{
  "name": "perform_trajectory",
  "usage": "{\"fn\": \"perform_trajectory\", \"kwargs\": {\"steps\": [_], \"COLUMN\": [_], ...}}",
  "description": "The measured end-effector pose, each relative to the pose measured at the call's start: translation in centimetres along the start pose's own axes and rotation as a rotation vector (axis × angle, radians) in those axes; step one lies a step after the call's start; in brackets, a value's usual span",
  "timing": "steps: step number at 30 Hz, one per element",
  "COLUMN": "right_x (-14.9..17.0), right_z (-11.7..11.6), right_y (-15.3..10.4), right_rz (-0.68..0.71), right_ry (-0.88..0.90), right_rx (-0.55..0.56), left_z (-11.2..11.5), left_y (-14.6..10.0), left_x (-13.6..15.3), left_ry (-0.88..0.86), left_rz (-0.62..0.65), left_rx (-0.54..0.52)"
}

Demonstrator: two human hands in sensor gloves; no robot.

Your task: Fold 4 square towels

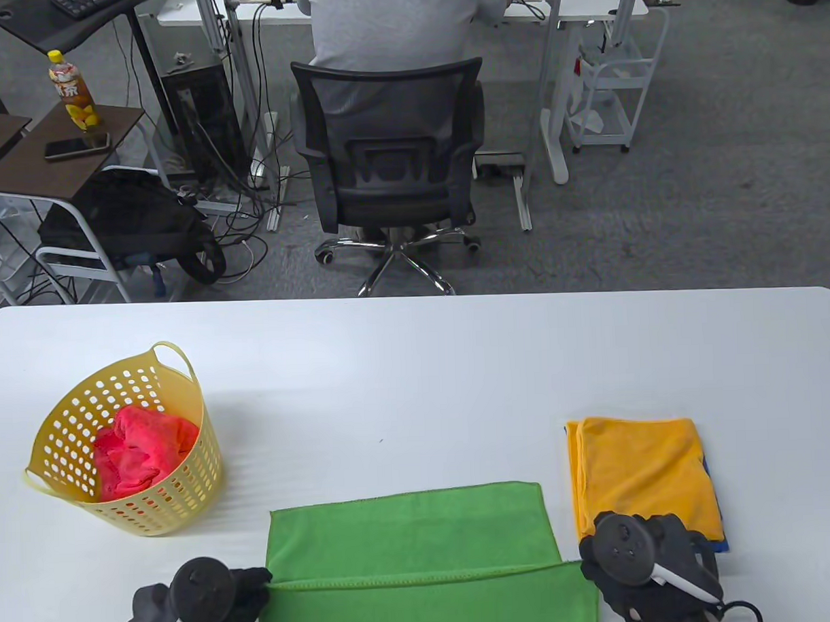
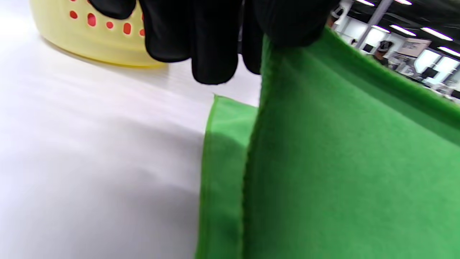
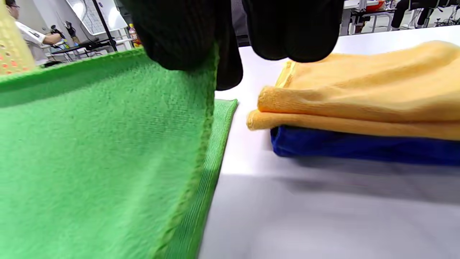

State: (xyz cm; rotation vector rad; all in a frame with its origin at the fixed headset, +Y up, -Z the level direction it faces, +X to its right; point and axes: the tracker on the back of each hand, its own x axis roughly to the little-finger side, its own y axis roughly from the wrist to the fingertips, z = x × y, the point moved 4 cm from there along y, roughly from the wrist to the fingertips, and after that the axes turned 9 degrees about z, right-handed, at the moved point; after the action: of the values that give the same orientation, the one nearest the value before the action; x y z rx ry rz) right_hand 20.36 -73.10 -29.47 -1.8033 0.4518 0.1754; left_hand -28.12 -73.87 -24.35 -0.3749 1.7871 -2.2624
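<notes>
The green towel (image 1: 409, 529) lies at the near edge of the white surface (image 1: 417, 365), between the two hands, and its near edge is raised off the surface. The left hand (image 1: 194, 601) pinches the raised edge at its left corner and the right hand (image 1: 641, 568) pinches it at the right corner; each grip is closed on the cloth, as both wrist views show black gloved fingers clamped on a lifted green hem with a flat green layer beneath. Holding both corners at once keeps the edge taut and straight, which looks meant to carry the near half over the far half so the hems line up for a first fold.

To the right, just beside the green towel, a folded orange towel (image 1: 642, 473) sits on top of a folded blue towel (image 3: 359, 147), of which only a strip shows. That stack suggests 2 of the 4 are done, and it is parked there to leave room in the middle. At the left stands a yellow perforated basket (image 1: 183, 482) with a crumpled red towel (image 1: 144, 450) inside, apparently waiting its turn.

Nothing lies on the far half of the green towel, so the fold path looks free. The orange stack is close to the right hand and could be nudged if the cloth swings wide. Beyond the surface, a person sits in an office chair (image 1: 389, 162) facing away, well apart from the work.
</notes>
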Motion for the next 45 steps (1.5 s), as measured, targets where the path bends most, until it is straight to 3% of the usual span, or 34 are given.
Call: {"fn": "perform_trajectory", "kwargs": {"steps": [4,7,10,14,18,21,27,33,38,45], "right_x": [0.6,1.7,2.7,2.5,1.4,0.3,-1.7,-2.2,-2.4,-1.4], "right_z": [0.7,0.2,-1.2,-2.3,-4.2,-5.9,-6.4,-3.4,-2.2,-2.0], "right_y": [5.4,9.5,11.1,10.6,10.5,11.1,11.7,9.6,8.6,7.8], "right_rz": [-0.095,-0.167,-0.237,-0.211,-0.229,-0.239,-0.185,-0.043,0.072,0.026], "right_ry": [-0.074,-0.093,-0.109,-0.094,-0.056,-0.126,-0.049,0.211,0.418,0.394], "right_rx": [0.005,0.045,0.039,0.005,-0.123,-0.192,-0.136,0.062,0.143,0.208], "left_z": [-0.8,0.0,1.2,2.4,2.3,2.1,2.1,1.9,2.1,2.1], "left_y": [4.2,7.4,8.7,8.8,8.3,8.1,8.0,7.8,7.9,7.8], "left_x": [0.2,1.1,2.1,3.0,3.7,4.0,3.8,3.2,3.2,3.1], "left_ry": [-0.005,-0.008,0.010,-0.026,-0.095,-0.124,-0.085,-0.095,-0.093,-0.112], "left_rz": [-0.109,-0.226,-0.300,-0.265,-0.227,-0.217,-0.211,-0.178,-0.176,-0.166], "left_rx": [-0.029,0.011,0.025,0.010,-0.002,-0.024,-0.038,-0.049,-0.039,-0.044]}}
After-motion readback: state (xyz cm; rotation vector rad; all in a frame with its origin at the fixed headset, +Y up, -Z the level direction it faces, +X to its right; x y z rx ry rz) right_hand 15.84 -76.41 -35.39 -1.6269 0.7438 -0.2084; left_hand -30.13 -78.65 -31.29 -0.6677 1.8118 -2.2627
